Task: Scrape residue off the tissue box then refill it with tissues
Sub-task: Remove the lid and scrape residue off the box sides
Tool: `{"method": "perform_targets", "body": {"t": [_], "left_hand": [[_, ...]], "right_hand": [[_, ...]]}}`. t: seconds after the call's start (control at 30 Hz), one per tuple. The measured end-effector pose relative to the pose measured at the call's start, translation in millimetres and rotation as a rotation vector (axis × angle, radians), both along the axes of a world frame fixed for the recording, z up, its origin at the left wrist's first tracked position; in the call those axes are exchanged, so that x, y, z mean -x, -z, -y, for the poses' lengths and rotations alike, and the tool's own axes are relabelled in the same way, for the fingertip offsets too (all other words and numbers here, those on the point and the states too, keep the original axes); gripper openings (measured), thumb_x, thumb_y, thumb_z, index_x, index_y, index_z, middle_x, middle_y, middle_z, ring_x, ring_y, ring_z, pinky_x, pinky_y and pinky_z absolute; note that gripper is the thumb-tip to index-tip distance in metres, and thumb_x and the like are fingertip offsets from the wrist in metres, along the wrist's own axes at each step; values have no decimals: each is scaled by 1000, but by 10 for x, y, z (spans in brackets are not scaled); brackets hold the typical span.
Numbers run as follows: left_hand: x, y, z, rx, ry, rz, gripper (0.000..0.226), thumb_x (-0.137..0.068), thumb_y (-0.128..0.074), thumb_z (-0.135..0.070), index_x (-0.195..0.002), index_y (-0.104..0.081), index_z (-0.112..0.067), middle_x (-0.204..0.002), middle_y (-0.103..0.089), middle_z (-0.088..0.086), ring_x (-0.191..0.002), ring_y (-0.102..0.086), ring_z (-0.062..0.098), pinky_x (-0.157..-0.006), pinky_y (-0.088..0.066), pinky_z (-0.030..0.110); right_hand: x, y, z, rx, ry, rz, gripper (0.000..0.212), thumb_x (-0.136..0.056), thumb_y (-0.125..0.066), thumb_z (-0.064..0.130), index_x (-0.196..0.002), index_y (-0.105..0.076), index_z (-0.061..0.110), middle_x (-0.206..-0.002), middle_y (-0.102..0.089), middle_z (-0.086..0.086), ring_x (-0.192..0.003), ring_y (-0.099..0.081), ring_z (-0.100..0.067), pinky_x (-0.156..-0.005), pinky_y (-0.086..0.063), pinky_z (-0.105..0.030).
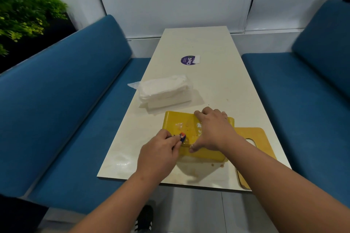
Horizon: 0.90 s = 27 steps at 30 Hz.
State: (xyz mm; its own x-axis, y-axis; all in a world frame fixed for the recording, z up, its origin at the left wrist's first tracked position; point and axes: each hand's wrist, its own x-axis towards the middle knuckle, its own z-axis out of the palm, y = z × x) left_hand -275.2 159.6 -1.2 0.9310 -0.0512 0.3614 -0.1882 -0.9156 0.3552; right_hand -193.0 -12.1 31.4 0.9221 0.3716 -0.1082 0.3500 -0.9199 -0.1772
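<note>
The yellow tissue box [191,134] lies on the pale table [217,85], near its close end, with a broad face turned up that carries white flecks and brownish smears of residue. The right hand [214,128] is spread flat over the box's right part, fingers reaching to the far edge and the thumb lying down along the near side, pressing the box to the table rather than closing round it. Just left of that thumb, at the box's near-left corner, the left hand [161,149] has its fingers curled and pinches a small scraping tool [182,136] with an orange and dark blue tip; the tip touches the box's top face, though what kind of tool it is cannot be told. Under the right wrist and to the right of the held box lies a flat yellow lid [255,138] with a rounded slot cut in it, partly tucked beneath the box and reaching toward the table's near-right edge. Beyond the left hand, further up the table and apart from the box, sits a stack of white tissues [164,91] in clear plastic wrap. Farther still, a round purple sticker [188,60] is on the tabletop. Blue cushioned benches [66,100] flank the table on both sides, and green foliage [22,11] stands behind the left bench.
</note>
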Motion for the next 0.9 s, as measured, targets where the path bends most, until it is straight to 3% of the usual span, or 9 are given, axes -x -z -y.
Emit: {"method": "perform_targets", "body": {"t": [0.17, 0.27, 0.37, 0.57, 0.77, 0.9], "left_hand": [[-306, -212, -142, 125, -111, 8, 26, -95, -52, -38, -110, -72, -30, -88, -53, -11, -75, -55, 14, -68, -49, 31], [-518, -268, -49, 87, -77, -61, 25, -96, -50, -40, -111, -70, -35, -94, -53, -11, -82, -55, 14, -71, -48, 32], [-585, -234, -21, -29, -19, -142, 27, -95, -50, -46, -114, -67, -38, -100, -52, -12, -89, -53, 14, -67, -43, 28], [-313, -67, -260, -137, 236, -9, 31, -90, -51, -47, -108, -72, -34, -91, -57, -11, -79, -57, 15, -56, -45, 27], [-689, -196, -205, -142, 67, -58, 28, -96, -50, -44, -116, -68, -38, -101, -56, -10, -91, -54, 14, -67, -47, 30], [-260, -44, -255, -75, 232, -18, 29, -92, -51, -43, -109, -72, -33, -91, -56, -11, -75, -56, 13, -56, -46, 26]], "right_hand": [[3, 23, -2, -1, 3, 4, 116, -44, -76, 73, -141, -33, 26, -132, -41, 0, -123, -37, -27, -111, -21, -51], [0, 23, -7, -6, 5, -4, 116, -43, -76, 72, -141, -33, 26, -130, -41, 1, -123, -37, -27, -111, -21, -51], [7, 41, -6, -3, 0, 15, 115, -43, -75, 73, -140, -34, 26, -129, -42, 1, -121, -38, -26, -110, -22, -50], [-31, 57, 4, -13, -7, 7, 118, -43, -75, 74, -142, -32, 26, -133, -41, 1, -124, -37, -26, -111, -21, -51], [-10, 39, -4, -8, -5, 3, 118, -43, -77, 73, -141, -32, 26, -132, -41, 1, -123, -37, -26, -110, -21, -50], [-26, 21, 3, -14, -2, -5, 118, -44, -77, 73, -142, -32, 26, -134, -40, 1, -124, -37, -26, -111, -22, -50]]}}
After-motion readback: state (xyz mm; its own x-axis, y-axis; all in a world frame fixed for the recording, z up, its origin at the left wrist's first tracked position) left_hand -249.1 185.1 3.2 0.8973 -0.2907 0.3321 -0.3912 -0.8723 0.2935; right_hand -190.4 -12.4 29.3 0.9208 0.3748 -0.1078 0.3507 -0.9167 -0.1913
